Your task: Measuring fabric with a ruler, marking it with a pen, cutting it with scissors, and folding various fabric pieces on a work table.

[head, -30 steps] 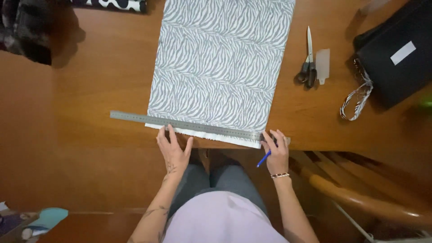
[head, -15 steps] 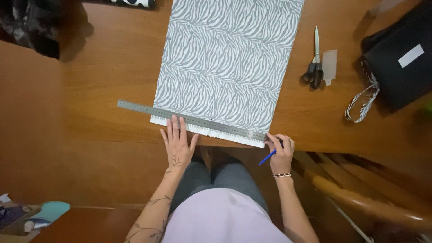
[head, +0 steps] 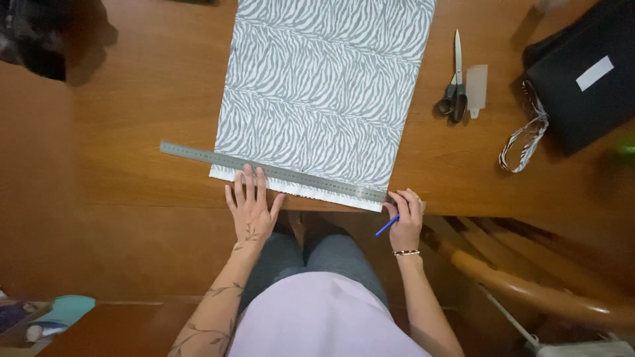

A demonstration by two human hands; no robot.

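Observation:
A grey and white zebra-striped fabric (head: 324, 99) lies flat on the wooden table (head: 132, 132). Across its near edge rests a long metal ruler (head: 198, 157), slightly slanted. My left hand (head: 250, 205) lies flat with spread fingers, its fingertips pressing on the ruler near the fabric's lower left. At the ruler's right end, by the fabric's near right corner, my right hand (head: 405, 215) grips a blue pen (head: 386, 226).
Black-handled scissors (head: 455, 86) and a small translucent tool (head: 476, 86) lie right of the fabric. A black bag (head: 582, 79) with a striped strap (head: 526, 142) sits at the far right. A wooden chair arm (head: 522, 284) is at lower right.
The view has shifted slightly, and my left hand has slid a little to the right along the ruler. My right hand stays at the ruler's right end with the pen.

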